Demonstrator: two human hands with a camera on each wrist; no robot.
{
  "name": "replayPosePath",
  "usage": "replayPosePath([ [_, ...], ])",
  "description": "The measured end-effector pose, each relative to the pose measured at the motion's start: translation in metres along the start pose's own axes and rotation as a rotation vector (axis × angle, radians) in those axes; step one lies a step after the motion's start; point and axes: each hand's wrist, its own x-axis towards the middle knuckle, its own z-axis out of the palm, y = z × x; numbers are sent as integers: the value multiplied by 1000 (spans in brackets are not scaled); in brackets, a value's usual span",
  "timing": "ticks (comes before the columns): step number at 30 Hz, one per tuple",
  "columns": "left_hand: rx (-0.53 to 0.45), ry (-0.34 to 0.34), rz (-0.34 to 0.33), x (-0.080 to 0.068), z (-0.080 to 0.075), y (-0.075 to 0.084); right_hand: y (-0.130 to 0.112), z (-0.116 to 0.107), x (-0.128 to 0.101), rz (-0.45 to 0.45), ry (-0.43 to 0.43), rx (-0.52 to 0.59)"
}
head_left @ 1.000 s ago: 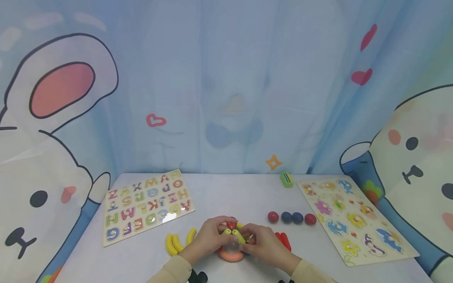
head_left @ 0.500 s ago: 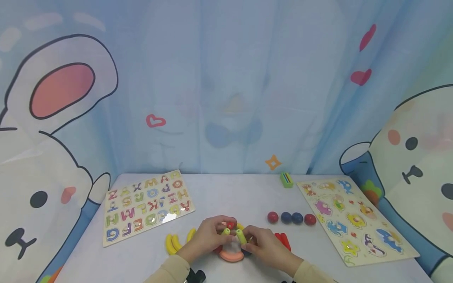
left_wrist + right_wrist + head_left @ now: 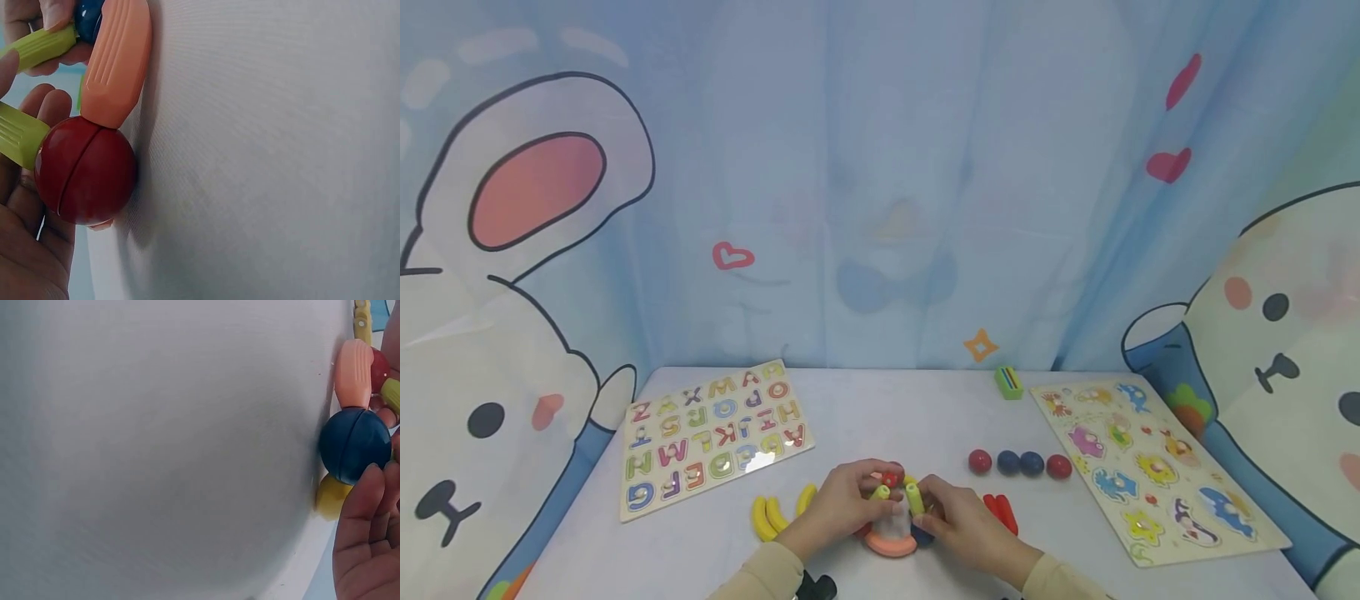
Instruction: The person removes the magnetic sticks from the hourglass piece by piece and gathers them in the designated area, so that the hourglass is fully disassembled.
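At the near edge of the white table [image 3: 880, 408], both hands work on a small toy built of balls and sticks. The left hand [image 3: 842, 504] curls its fingers around a yellow-green stick [image 3: 880, 492] joined to a red ball [image 3: 84, 170] (the left wrist view shows the ball resting on the table). The right hand [image 3: 958, 521] pinches a second yellow-green stick [image 3: 914, 498] above a blue ball [image 3: 355, 445]. A curved peach piece [image 3: 891, 543] lies on the table between the two balls, touching both. A smaller red ball [image 3: 890, 478] sits at the top between the hands.

Yellow curved pieces [image 3: 771, 515] lie just left of the hands, red sticks [image 3: 1000, 510] just right. Four red and blue balls [image 3: 1018, 463] stand in a row farther back. A letter puzzle [image 3: 711, 437] lies left, an animal puzzle [image 3: 1150, 467] right.
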Motion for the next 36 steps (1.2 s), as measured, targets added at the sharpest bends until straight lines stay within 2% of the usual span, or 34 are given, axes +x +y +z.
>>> replayPosePath([
  [6,5,-7,-11,0,0,1,3,-5,-4,-42,55,22],
  [12,-6,-7,-15,1,0,0,8,-27,-17,-51,132,42],
  [17,-8,3,-36,0,0,2,26,-54,-33,40,191,100],
  [22,5,9,-44,-1,-1,3,60,-83,-52,162,227,21],
  [27,-5,4,-46,-1,-2,1,100,-96,-60,253,184,-97],
  [29,-7,1,-46,-1,-2,1,110,-97,-60,259,160,-126],
  [36,-2,1,-54,1,0,0,121,-96,-58,259,111,-111],
])
